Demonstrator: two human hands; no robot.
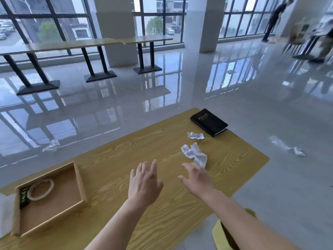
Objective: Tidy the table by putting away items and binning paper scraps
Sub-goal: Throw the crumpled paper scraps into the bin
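Paper scraps (pixel 194 154) lie unbinned on the table (pixel 126 150) just beside the black notebook (pixel 209 122), itself not yet put away, while the left hand (pixel 144 183) and right hand (pixel 196 179), both short of the notebook, are spread and hold nothing.

Long tables (pixel 90 43) stand by the windows (pixel 45 18); a person (pixel 276 15) leans far right.
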